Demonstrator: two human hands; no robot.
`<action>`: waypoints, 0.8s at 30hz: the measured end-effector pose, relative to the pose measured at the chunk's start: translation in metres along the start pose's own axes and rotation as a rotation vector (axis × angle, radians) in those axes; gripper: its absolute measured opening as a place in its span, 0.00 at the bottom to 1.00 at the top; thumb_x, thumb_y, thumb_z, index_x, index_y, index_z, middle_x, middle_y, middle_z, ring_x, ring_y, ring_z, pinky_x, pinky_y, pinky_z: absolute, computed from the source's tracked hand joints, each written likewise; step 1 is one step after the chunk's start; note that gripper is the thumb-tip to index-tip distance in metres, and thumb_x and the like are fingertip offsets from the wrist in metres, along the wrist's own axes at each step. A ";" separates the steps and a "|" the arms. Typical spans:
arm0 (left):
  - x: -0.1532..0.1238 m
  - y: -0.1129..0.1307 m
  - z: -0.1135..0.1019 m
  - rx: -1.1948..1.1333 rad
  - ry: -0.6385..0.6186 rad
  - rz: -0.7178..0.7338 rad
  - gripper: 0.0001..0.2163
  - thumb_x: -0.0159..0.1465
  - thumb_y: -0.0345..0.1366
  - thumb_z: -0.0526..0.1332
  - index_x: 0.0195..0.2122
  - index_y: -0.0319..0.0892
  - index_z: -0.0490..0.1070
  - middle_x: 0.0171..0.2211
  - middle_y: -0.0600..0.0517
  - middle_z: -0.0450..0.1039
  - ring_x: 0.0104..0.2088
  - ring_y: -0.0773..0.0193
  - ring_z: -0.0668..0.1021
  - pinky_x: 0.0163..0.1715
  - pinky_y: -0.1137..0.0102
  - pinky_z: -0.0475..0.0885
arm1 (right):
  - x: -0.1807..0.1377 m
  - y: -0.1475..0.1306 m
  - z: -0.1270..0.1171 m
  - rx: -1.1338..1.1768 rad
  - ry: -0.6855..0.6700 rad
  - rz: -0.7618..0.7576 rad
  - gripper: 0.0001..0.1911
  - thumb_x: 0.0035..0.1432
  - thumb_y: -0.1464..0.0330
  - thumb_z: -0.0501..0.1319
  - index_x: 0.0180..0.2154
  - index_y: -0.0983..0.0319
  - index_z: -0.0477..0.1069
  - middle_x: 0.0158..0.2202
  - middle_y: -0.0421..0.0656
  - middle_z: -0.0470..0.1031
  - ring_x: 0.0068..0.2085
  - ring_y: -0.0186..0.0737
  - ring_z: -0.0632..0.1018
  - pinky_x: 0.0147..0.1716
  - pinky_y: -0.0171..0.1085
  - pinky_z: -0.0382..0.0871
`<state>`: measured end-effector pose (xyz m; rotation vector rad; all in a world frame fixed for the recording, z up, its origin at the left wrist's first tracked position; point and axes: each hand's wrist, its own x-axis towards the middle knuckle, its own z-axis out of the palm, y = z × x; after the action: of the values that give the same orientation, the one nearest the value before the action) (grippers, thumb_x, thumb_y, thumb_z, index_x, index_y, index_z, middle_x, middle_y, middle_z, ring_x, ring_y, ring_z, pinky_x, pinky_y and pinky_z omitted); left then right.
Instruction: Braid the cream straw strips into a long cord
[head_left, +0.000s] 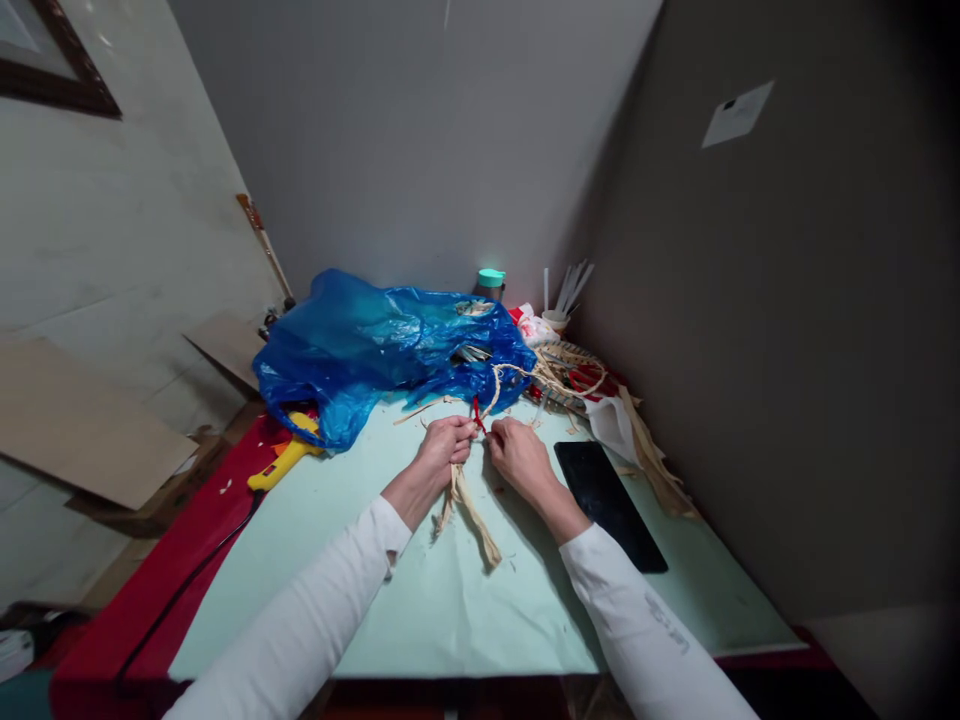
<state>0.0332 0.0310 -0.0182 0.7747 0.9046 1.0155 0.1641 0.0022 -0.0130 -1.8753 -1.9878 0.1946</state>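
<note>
My left hand [444,445] is closed around a pale braided cord [495,386] of dry, husk-like strips. Loose strip ends [477,518] hang below that fist over the pale green table cover. A red string [476,408] crosses the cord between my hands, one end standing up by the left fingertips. My right hand [521,460] pinches the string's other end close by. The cord's far part curves away past the blue bag toward the right. How the string is wound is too small to make out.
A crumpled blue plastic bag [390,340] lies at the back, with a yellow glue gun [285,462] at its left. Right of my hands is a black phone-like slab [609,505]. Red-handled scissors [589,378], husk strips [652,455] and a cup of white sticks [556,318] crowd the right rear.
</note>
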 end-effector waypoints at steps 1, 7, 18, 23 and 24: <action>-0.001 0.001 0.000 -0.009 -0.009 -0.003 0.04 0.53 0.23 0.61 0.24 0.36 0.66 0.20 0.56 0.65 0.13 0.82 0.55 0.11 0.80 0.44 | -0.001 0.001 0.000 -0.017 0.012 -0.009 0.12 0.61 0.71 0.54 0.32 0.62 0.75 0.35 0.49 0.75 0.37 0.42 0.72 0.33 0.36 0.55; -0.015 0.000 -0.003 -0.016 -0.050 -0.011 0.02 0.56 0.25 0.61 0.29 0.36 0.68 0.25 0.49 0.73 0.15 0.77 0.63 0.13 0.80 0.56 | -0.004 0.006 -0.007 -0.059 0.115 -0.036 0.13 0.64 0.69 0.54 0.35 0.61 0.77 0.40 0.50 0.73 0.44 0.48 0.68 0.39 0.41 0.56; -0.023 -0.006 -0.009 0.036 -0.102 0.056 0.06 0.55 0.31 0.66 0.32 0.34 0.75 0.30 0.46 0.77 0.27 0.67 0.76 0.30 0.74 0.70 | -0.023 0.007 -0.016 0.086 0.295 -0.171 0.13 0.62 0.73 0.53 0.38 0.61 0.77 0.37 0.47 0.75 0.41 0.46 0.70 0.42 0.41 0.58; -0.023 -0.009 -0.010 0.070 -0.091 0.086 0.11 0.53 0.36 0.69 0.36 0.35 0.78 0.29 0.49 0.78 0.29 0.64 0.77 0.34 0.71 0.71 | -0.023 -0.001 -0.007 0.528 -0.043 -0.032 0.15 0.65 0.64 0.52 0.44 0.62 0.75 0.37 0.45 0.79 0.37 0.41 0.77 0.37 0.36 0.65; -0.023 -0.010 -0.010 0.086 -0.086 0.095 0.12 0.53 0.37 0.68 0.37 0.36 0.79 0.28 0.49 0.78 0.29 0.64 0.77 0.35 0.70 0.71 | -0.022 -0.003 -0.006 0.608 -0.088 -0.004 0.16 0.65 0.62 0.51 0.45 0.61 0.74 0.34 0.44 0.79 0.34 0.40 0.77 0.35 0.35 0.65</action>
<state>0.0222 0.0074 -0.0248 0.9342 0.8477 1.0232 0.1643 -0.0211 -0.0109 -1.4824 -1.7192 0.7929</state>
